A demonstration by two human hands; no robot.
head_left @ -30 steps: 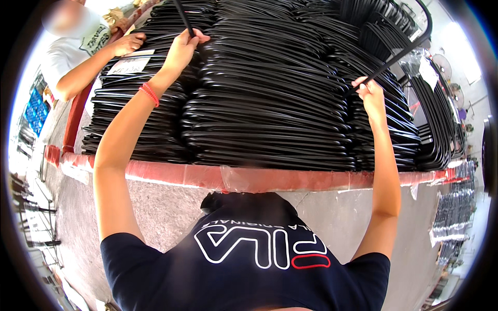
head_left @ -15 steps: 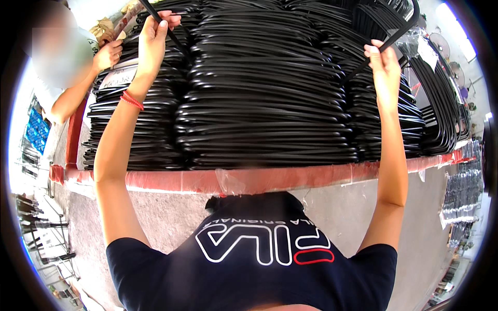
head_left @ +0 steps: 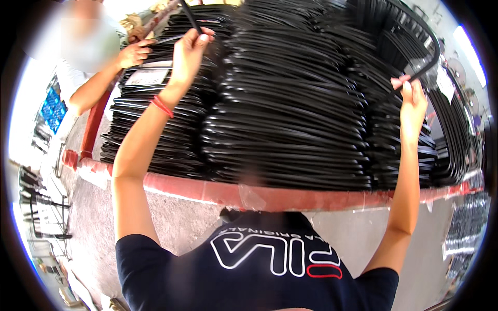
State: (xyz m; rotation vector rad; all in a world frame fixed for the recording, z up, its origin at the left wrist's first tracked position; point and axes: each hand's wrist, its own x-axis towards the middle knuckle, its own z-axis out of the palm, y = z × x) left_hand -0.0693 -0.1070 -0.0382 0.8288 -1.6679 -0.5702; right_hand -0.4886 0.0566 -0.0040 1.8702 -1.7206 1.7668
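Left hand (head_left: pixel 187 56) and right hand (head_left: pixel 413 101) grip the tube (head_left: pixel 435 51), upper left and upper right; even holds should steady it.

Rough grey concrete floor (head_left: pixel 96 223) at left, smoother-looking toward right. Pale whitish wall (head_left: pixel 447 25) upper right. Bright white slanted strip (head_left: pixel 470 56) there, lamp or window unclear. Just below, round greyish fan-like shapes (head_left: pixel 457 70), blurry. Far left: blue lattice-patterned panel (head_left: pixel 52 110). Below it, thin black metal frames (head_left: pixel 49 206), too small for detail. Strong white glare (head_left: pixel 22 119), left edge. Lower right, stacked bundles in shiny clear wrap (head_left: pixel 467 223).
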